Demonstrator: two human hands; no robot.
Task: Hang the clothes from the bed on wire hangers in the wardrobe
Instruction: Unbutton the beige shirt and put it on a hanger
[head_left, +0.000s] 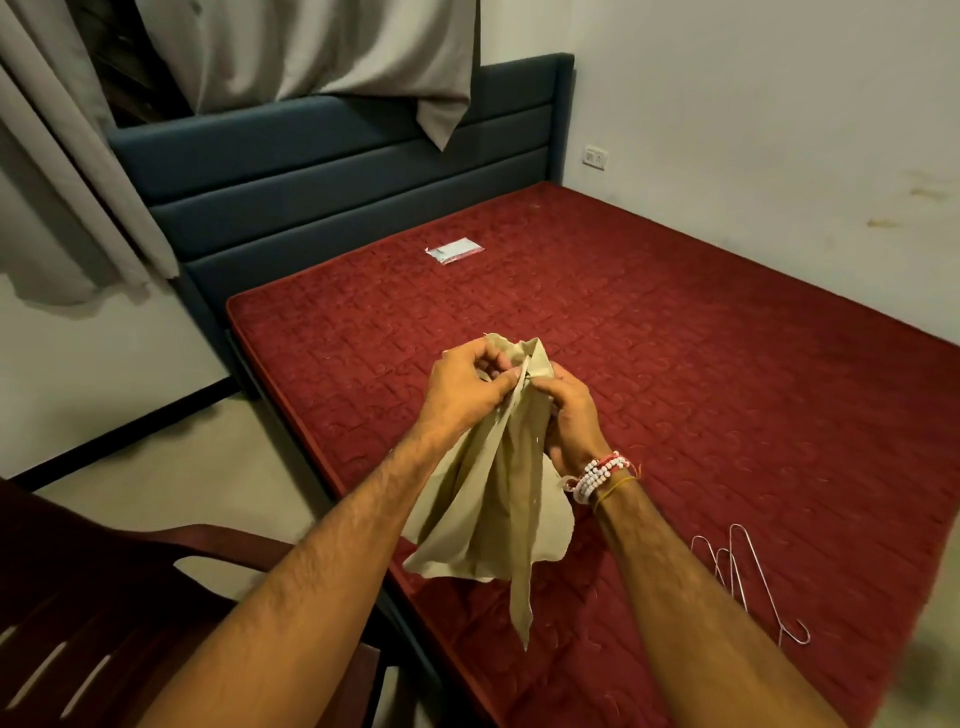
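No writing can be read anywhere: the small packet (454, 250) lying far off on the bed (727, 338) carries marks too small and blurred to make out.

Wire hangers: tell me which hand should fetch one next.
Right hand, probably. The wire hangers lie on the mattress beside that forearm; the left hand is on the beige garment's far side. Both grip it, so the left could hold it alone.
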